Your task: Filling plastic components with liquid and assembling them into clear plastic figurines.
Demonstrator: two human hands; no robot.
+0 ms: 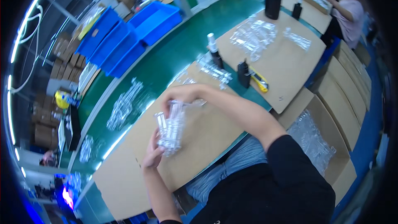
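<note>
A bundle of clear, shiny tube-like plastic pieces [172, 130] is held over a brown board on the bench. My left hand [153, 154] grips its lower left side, thumb and fingers closed around it. From above, my right hand [184, 94] reaches over the top with curled fingers on the upper end. A small clear bit [200, 103] sticks out beside the right hand. The exact shape of the pieces is blurred, and the right fingertips are partly hidden behind the bundle.
Clear pieces [213, 71] lie by a spray bottle [215, 54]. More pieces [125, 105] rest on the green bench [155, 72]. A yellow cutter [259, 81] and black bottle [243, 74] stand right. An open carton [342, 141] holds clear pieces. Blue bins [159, 20] and another person [348, 18] are farther off.
</note>
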